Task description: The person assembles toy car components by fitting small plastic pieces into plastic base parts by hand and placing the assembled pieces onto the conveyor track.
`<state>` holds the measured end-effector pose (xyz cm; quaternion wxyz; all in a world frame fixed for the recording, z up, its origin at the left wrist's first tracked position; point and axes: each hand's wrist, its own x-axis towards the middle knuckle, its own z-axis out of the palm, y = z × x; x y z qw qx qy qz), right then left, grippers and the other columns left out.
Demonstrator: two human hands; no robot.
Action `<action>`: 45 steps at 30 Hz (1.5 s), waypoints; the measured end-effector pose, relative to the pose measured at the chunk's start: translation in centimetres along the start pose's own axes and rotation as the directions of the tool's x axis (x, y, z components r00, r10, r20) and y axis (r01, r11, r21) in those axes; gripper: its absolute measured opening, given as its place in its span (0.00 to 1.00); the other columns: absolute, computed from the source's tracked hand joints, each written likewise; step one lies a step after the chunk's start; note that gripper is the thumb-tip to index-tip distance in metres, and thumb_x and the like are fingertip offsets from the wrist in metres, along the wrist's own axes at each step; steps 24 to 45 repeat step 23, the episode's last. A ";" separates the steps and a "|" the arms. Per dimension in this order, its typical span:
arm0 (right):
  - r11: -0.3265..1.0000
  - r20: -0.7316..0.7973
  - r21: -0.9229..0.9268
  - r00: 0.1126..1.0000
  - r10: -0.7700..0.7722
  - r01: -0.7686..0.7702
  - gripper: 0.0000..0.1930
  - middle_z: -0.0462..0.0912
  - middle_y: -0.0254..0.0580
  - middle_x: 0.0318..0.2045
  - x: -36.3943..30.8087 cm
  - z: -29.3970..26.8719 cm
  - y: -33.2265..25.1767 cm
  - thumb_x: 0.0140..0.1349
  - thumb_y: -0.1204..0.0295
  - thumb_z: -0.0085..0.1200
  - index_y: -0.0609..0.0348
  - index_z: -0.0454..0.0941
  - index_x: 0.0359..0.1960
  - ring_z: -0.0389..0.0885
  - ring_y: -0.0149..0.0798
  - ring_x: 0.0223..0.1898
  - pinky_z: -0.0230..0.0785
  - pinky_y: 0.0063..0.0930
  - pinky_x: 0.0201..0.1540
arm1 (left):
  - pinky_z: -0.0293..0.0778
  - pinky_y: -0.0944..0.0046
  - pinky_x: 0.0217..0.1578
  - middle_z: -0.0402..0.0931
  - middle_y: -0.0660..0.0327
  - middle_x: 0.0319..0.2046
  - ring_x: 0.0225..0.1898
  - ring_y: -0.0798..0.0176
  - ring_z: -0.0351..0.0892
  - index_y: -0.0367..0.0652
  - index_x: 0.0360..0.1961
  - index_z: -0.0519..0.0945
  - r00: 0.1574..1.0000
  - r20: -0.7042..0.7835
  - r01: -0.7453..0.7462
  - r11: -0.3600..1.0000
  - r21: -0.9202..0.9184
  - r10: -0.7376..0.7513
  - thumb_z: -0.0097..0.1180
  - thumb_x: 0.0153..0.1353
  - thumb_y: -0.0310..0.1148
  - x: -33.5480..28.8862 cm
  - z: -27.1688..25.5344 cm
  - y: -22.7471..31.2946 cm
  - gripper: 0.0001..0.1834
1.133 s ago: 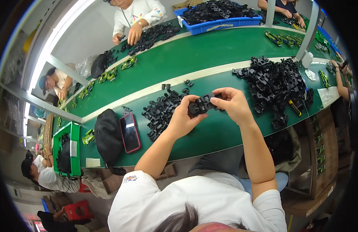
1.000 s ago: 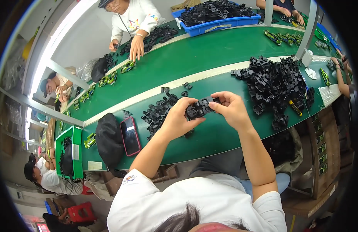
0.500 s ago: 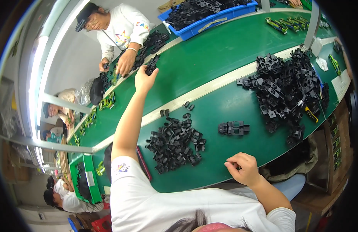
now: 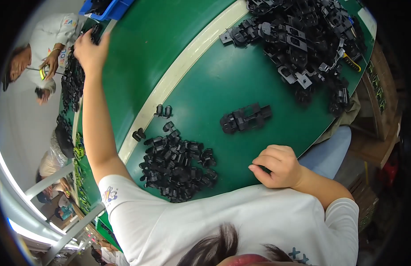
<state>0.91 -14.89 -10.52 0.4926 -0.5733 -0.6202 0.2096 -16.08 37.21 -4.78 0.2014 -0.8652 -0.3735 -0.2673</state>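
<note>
Green tabletop [image 4: 241,75] takes up most of the view, with a cream stripe [image 4: 187,57] running diagonally across it. Biggest thing on it is the heap of black plastic clips [image 4: 303,35] at the upper right, all tangled together, with a yellow-handled tool [image 4: 353,63] poking out at its right edge. Next down in size is the smaller pile of little black parts [image 4: 176,162] close to the person's chest, with a few strays just beside the stripe.

Between the two piles sits an assembled black strip [image 4: 245,119], lying flat on its own, well apart from both hands.

Left hand [image 4: 91,48] is stretched way out across the tabletop to the far edge, fingers closed around a small black piece [image 4: 96,32]; it's tiny and partly hidden so I can't say exactly what it is, probably one of the same clips. Right beside it is a row of more black parts [image 4: 72,84] and the corner of a blue bin [image 4: 105,9].

Right hand [image 4: 276,166] rests on the near edge of the tabletop, fingers loosely curled in, nothing in it.

Another person in a white shirt [image 4: 48,33] works at the far side, upper left.
</note>
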 end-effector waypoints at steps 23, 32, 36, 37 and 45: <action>0.960 0.002 -0.126 0.968 -0.251 0.250 0.08 0.79 0.47 0.34 13.5 7.4 0.6 0.53 0.70 0.58 0.57 0.80 0.34 0.79 0.47 0.39 0.71 0.37 0.44 | 0.71 0.66 0.49 0.78 0.54 0.43 0.42 0.65 0.77 0.38 0.52 0.77 0.856 -0.134 0.241 0.616 -0.750 -0.499 0.71 0.47 0.32 -22.9 -21.5 15.5 0.29; 0.960 0.002 -0.126 0.968 -0.251 0.250 0.08 0.79 0.47 0.34 13.5 7.4 0.6 0.53 0.70 0.58 0.57 0.80 0.34 0.79 0.47 0.39 0.71 0.37 0.44 | 0.71 0.66 0.49 0.78 0.54 0.43 0.42 0.65 0.77 0.38 0.52 0.77 0.856 -0.134 0.241 0.616 -0.750 -0.499 0.71 0.47 0.32 -22.9 -21.5 15.5 0.29; 0.960 0.002 -0.126 0.968 -0.251 0.250 0.08 0.79 0.47 0.34 13.5 7.4 0.6 0.53 0.70 0.58 0.57 0.80 0.34 0.79 0.47 0.39 0.71 0.37 0.44 | 0.71 0.66 0.49 0.78 0.54 0.43 0.42 0.65 0.77 0.38 0.52 0.77 0.856 -0.134 0.241 0.616 -0.750 -0.499 0.71 0.47 0.32 -22.9 -21.5 15.5 0.29; 0.960 0.002 -0.126 0.968 -0.251 0.250 0.08 0.79 0.47 0.34 13.5 7.4 0.6 0.53 0.70 0.58 0.57 0.80 0.34 0.79 0.47 0.39 0.71 0.37 0.44 | 0.71 0.66 0.49 0.78 0.54 0.43 0.42 0.65 0.77 0.38 0.52 0.77 0.856 -0.134 0.241 0.616 -0.750 -0.499 0.71 0.47 0.32 -22.9 -21.5 15.5 0.29; 0.960 0.002 -0.126 0.968 -0.251 0.250 0.08 0.79 0.47 0.34 13.5 7.4 0.6 0.53 0.70 0.58 0.57 0.80 0.34 0.79 0.47 0.39 0.71 0.37 0.44 | 0.71 0.66 0.49 0.78 0.54 0.43 0.42 0.65 0.77 0.38 0.52 0.77 0.856 -0.134 0.241 0.616 -0.750 -0.499 0.71 0.47 0.32 -22.9 -21.5 15.5 0.29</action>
